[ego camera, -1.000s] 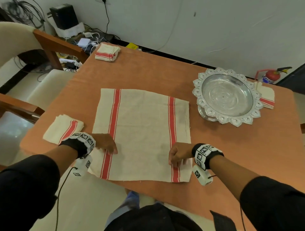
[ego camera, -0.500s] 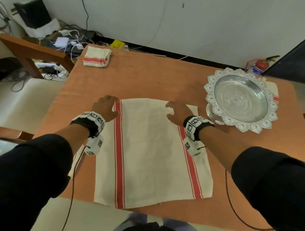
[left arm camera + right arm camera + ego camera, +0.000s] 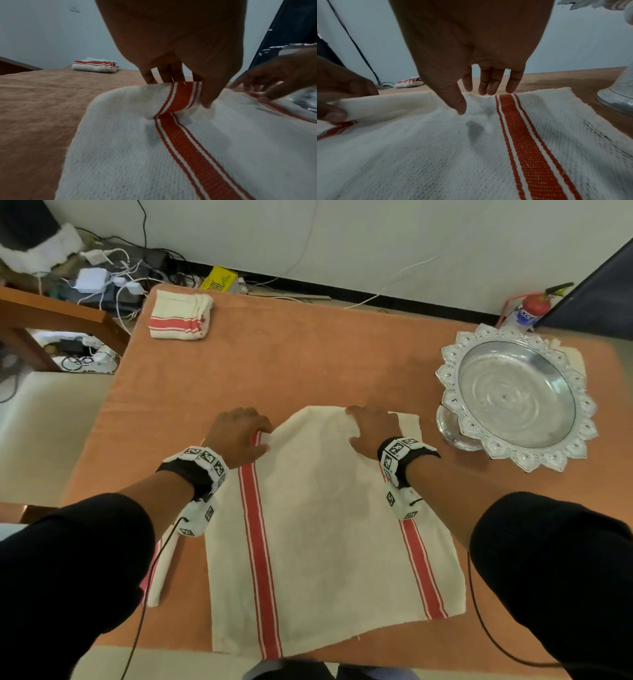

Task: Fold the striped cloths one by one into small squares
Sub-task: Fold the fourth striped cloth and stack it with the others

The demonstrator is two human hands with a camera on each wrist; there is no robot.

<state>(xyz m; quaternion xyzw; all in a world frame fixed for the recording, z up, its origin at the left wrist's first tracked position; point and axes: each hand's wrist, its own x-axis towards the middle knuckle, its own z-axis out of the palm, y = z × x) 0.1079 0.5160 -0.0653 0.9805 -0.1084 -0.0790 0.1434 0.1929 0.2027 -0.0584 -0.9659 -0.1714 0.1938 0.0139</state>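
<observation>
A cream cloth with two red stripes [image 3: 325, 525] lies spread on the orange table [image 3: 308, 354], its near edge at the table's front. My left hand [image 3: 239, 433] pinches the far edge at the left stripe. In the left wrist view the cloth [image 3: 154, 155] is bunched and raised between thumb and fingers of that hand [image 3: 187, 92]. My right hand [image 3: 370, 429] is at the far edge beside the right stripe. In the right wrist view its fingers [image 3: 488, 86] hang straight at the edge and the thumb tip touches the cloth [image 3: 436, 155].
A folded striped stack [image 3: 180, 314] sits at the far left corner. Another folded cloth [image 3: 161, 570] lies under my left forearm. A silver pedestal tray [image 3: 448, 392] stands right of the cloth, over a further cloth [image 3: 575, 357]. A cream chair [image 3: 44, 419] stands left.
Both hands moved from the near edge up to the far edge. My left hand has pinched and raised the far edge at the left stripe, which lay flat before.
</observation>
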